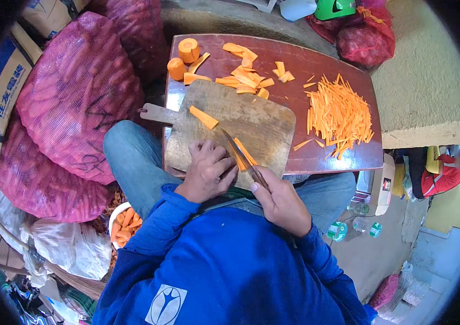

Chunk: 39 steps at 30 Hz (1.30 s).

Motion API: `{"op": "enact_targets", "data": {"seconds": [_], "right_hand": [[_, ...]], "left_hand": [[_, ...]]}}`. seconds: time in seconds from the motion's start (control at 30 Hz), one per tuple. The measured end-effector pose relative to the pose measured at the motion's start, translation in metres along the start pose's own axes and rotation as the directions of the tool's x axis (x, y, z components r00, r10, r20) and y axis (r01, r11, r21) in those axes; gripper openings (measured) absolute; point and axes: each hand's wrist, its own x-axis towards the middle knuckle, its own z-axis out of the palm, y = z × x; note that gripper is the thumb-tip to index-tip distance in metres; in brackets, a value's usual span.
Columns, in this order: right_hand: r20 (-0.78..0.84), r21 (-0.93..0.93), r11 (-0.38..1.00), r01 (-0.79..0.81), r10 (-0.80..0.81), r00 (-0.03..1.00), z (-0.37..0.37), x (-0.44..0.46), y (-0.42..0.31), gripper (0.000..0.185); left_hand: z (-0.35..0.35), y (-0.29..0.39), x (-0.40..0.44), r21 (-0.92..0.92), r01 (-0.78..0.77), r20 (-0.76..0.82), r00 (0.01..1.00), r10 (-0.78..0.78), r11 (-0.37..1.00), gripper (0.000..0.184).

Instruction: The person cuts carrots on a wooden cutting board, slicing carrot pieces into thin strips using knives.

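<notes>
My right hand (280, 199) is wrapped round the handle of a knife (233, 142), whose blade points up and left over the wooden cutting board (265, 116). Beside the blade lie thin carrot strips (245, 151), partly under it. My left hand (209, 169) rests on the board with its fingers curled down, just left of the blade; its fingertips press on a carrot piece that is mostly hidden. A flat carrot slice (204, 117) lies on the board ahead of my left hand. Right of the board sits a heap of carrot sticks (340, 112).
On the red table (316, 59), carrot chunks (189, 50) and carrot slices (246, 76) lie beyond the board. Large red mesh sacks (81, 97) stand at the left. A white bucket of peeled carrots (124, 225) is by my left leg. Bottles (337, 231) are on the floor at right.
</notes>
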Motion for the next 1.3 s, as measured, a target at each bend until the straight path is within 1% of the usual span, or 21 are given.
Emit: {"op": "enact_targets", "data": {"seconds": [0.1,0.23,0.33,0.43,0.53,0.6,0.63,0.7,0.83,0.9,1.03,1.23,1.3], "right_hand": [[0.004,0.024,0.999,0.033,-0.034,0.999,0.004,-0.002,0.003,0.034],[0.015,0.015,1.0,0.021,-0.021,1.0,0.007,-0.001,0.007,0.036],[0.039,-0.008,1.0,0.012,-0.012,0.999,0.008,0.001,0.008,0.037],[0.036,0.011,0.999,0.031,-0.031,0.999,0.006,0.001,0.008,0.035],[0.051,0.039,0.999,0.001,-0.003,0.999,0.003,0.001,0.005,0.035],[0.031,0.047,0.998,0.045,-0.047,0.998,0.004,0.002,0.008,0.035],[0.03,0.047,0.998,0.043,-0.044,0.999,0.004,0.002,0.008,0.035],[0.044,0.036,0.998,0.054,-0.055,0.998,0.003,0.003,0.009,0.039],[0.065,0.052,0.998,0.031,-0.034,0.997,0.001,0.002,0.01,0.04],[0.059,0.043,0.998,0.04,-0.042,0.997,0.002,0.002,0.01,0.037],[0.06,0.049,0.999,0.009,-0.012,0.998,0.003,0.002,0.011,0.037],[0.058,0.035,0.999,0.025,-0.027,0.998,0.004,0.002,0.014,0.038],[0.034,0.032,0.998,0.06,-0.061,0.998,0.005,0.001,0.018,0.039]], "left_hand": [[0.0,0.0,0.001,-0.009,-0.016,0.014,1.0,0.016,1.0,0.023],[-0.001,0.0,0.001,-0.05,-0.026,0.024,0.999,0.027,0.998,0.025],[0.001,0.001,0.001,-0.038,-0.033,0.014,0.999,0.034,0.999,0.026],[0.0,0.001,0.002,-0.03,-0.046,0.017,0.999,0.046,0.999,0.026],[-0.001,0.001,0.002,-0.022,-0.041,0.032,0.999,0.042,0.999,0.026],[0.0,0.002,0.002,-0.024,-0.039,0.021,0.999,0.039,0.999,0.025],[0.001,0.002,0.002,-0.024,-0.037,0.01,0.999,0.038,0.999,0.025],[0.002,0.002,0.003,-0.023,-0.042,0.004,0.999,0.042,0.999,0.024],[0.002,0.002,0.002,-0.021,-0.033,0.003,0.999,0.033,0.999,0.022],[0.002,0.002,0.002,-0.019,-0.036,0.001,0.999,0.036,0.999,0.022],[0.003,0.001,0.002,-0.026,-0.037,0.006,0.999,0.037,0.999,0.022],[0.001,0.002,0.003,-0.027,-0.049,0.002,0.999,0.05,0.998,0.022],[0.002,0.001,0.003,-0.028,-0.046,0.003,0.999,0.046,0.999,0.023]]}}
